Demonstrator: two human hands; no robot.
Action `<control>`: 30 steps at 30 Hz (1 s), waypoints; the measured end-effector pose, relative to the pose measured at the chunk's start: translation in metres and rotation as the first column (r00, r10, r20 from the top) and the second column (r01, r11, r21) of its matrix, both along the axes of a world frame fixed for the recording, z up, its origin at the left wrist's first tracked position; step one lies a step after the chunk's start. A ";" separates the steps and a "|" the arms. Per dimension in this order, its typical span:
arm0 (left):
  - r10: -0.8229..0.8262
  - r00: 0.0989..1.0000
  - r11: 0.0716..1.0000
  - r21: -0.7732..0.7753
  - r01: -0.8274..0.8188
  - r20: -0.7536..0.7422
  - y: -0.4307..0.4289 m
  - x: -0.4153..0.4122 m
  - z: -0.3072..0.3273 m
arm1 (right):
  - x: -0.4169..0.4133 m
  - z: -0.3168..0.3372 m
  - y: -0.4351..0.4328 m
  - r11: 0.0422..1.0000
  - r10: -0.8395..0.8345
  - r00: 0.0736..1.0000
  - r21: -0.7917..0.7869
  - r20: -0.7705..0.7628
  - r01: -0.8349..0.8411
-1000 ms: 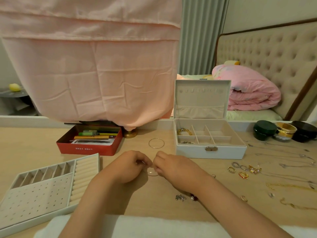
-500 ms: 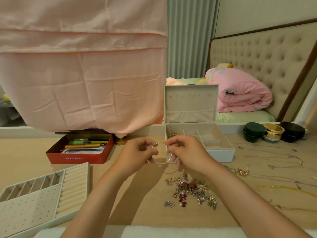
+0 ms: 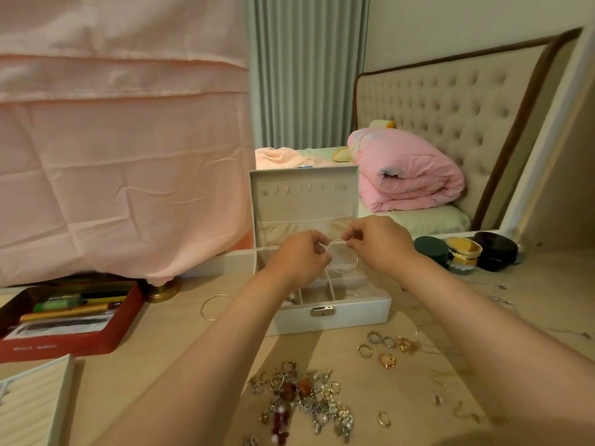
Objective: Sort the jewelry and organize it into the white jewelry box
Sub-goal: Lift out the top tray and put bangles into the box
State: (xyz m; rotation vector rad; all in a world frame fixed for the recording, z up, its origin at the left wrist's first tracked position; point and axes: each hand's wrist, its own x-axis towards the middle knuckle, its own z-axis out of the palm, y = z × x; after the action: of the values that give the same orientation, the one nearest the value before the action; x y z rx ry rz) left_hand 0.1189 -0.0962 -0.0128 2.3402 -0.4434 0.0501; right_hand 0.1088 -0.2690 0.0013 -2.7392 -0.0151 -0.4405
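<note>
Raised forward, left hand [image 3: 301,257] and right hand [image 3: 376,244] pinch the bangle [image 3: 341,272] over the box [image 3: 354,312]

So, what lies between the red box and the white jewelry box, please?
Head view: a thin gold bangle lies flat, a brass base behind it.

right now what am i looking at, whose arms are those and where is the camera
There is no machine here. These are a person's two bare arms, seen from a camera worn on their head that looks forward and down. The left hand and right hand pinch a thin silver bangle, held up by the open white jewelry box. On the wooden table lie a second bangle, a heap of mixed jewelry, loose rings and a red box of pens.
</note>
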 end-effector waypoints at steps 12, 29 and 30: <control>-0.058 0.992 0.979 0.188 0.079 -0.116 -0.009 0.035 -0.024 | 0.045 -0.040 -0.009 0.941 0.002 0.997 -0.337 -0.076 -0.027; 0.197 0.971 0.975 0.078 -0.209 0.138 0.159 -0.033 -0.027 | -0.029 -0.001 0.126 0.866 0.404 0.912 -0.351 0.068 -0.357; 0.227 0.969 0.963 0.125 -0.238 0.097 0.172 -0.035 -0.035 | -0.031 -0.004 0.139 0.825 0.434 0.899 -0.427 0.057 -0.371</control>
State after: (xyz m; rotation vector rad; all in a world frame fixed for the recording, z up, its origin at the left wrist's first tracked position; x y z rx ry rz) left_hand 0.0836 0.0756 -0.0481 2.5215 -0.2134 0.2353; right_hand 0.0778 -0.1298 -0.0026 -2.9719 -0.8028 -0.5714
